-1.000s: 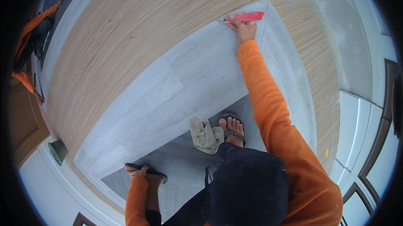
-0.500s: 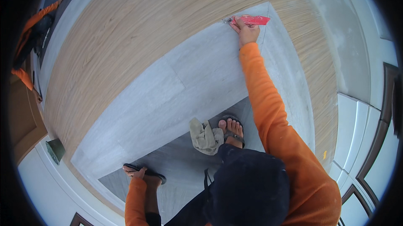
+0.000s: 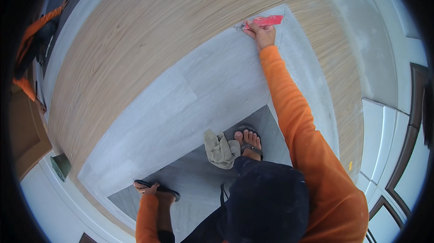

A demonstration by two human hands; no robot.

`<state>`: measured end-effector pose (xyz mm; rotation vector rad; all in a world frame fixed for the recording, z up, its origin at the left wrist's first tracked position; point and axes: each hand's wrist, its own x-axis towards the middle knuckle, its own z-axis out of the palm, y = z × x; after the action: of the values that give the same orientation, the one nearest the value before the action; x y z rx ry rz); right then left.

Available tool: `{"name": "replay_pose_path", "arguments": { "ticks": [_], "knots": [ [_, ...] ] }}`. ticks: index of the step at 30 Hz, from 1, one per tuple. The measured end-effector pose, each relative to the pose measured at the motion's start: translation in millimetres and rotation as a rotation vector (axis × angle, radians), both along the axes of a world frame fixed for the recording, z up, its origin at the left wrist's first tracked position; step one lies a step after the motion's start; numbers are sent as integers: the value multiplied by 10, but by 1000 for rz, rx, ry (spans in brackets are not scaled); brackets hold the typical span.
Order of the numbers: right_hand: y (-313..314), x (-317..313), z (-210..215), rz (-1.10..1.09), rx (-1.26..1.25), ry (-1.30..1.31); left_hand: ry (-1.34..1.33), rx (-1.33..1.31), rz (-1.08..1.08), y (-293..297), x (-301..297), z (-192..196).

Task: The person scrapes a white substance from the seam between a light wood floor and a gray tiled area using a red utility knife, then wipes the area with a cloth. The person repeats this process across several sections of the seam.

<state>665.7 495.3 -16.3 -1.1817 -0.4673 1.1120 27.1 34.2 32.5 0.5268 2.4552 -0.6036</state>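
My right hand point(image 3: 263, 35) is closed round a flat red tool point(image 3: 271, 20) with a greyish end at its left; its exact kind does not show. The tool lies across the far right corner of the grey plank surface point(image 3: 181, 94), beside the seam and close to the wood-patterned surface point(image 3: 149, 39). Down at the left, my left hand point(image 3: 147, 189) rests over the front of my left foot and its black sandal point(image 3: 169, 192). Its fingers look stretched out and hold no object, though they partly blend with the toes.
A crumpled beige cloth point(image 3: 220, 150) lies beside my right foot point(image 3: 248, 141) on darker grey flooring point(image 3: 190, 170). A green container point(image 3: 61, 167) is at the left edge. White panels point(image 3: 377, 130) line the right. An orange-sleeved figure point(image 3: 40, 44), possibly a reflection, shows upper left.
My right hand has shifted slightly left with the red tool, whose right end has tipped up a little. My left hand stays at the foot.
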Motion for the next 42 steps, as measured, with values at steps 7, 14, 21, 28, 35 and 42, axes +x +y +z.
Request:
{"name": "replay_pose_path", "arguments": {
  "ticks": [7, 14, 21, 28, 35, 42],
  "knots": [
    [-3, -33, 16, 8, -20, -18, -15, 26, -24, -105, -100, -97],
    [-5, 1, -51, -6, -22, 14, -78, 111, -4, -122, -105, -72],
    [25, 42, -50, 5, 13, 5, -42, 18, 15, -53, -14, -11],
    [-7, -29, -4, -17, -2, -32, -75, -6, 104, 150, 203, 226],
    [32, -33, -74, -31, -5, -40, -12, 102, 61, 23, 100, 47],
    [26, -7, -21, -50, 11, 44, -38, 51, 65, -53, -143, -147]
  ]
}}
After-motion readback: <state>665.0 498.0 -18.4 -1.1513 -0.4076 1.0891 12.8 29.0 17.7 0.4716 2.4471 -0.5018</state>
